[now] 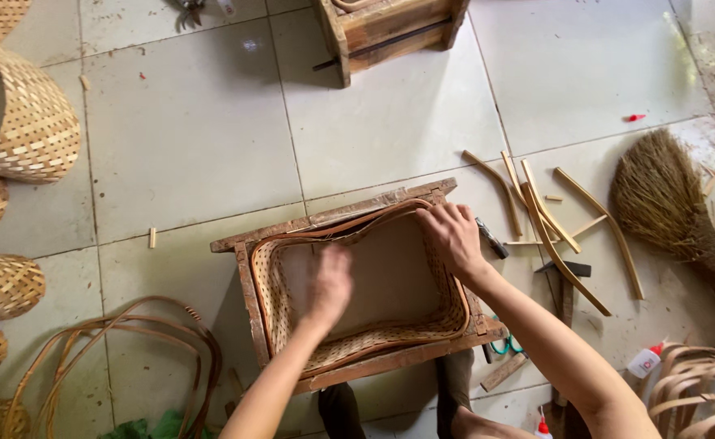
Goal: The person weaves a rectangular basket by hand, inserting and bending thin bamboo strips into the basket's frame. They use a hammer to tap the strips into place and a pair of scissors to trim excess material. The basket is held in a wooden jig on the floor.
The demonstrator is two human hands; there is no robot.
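Blurred: left hand (329, 284) inside woven rectangular basket (447, 305). Cut off by the top edge: square wooden frame (390, 28). Half hidden under curved tan cane strips (548, 232): dark-headed hammer (565, 280).

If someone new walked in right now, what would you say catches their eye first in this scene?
Most likely the wooden frame at centre floor with a woven basket seated inside it, both hands working in it: the left hand blurred inside, the right hand at the far rim. Next, the stack of finished woven baskets along the left edge, and the loose bent strips beside a straw broom on the right.
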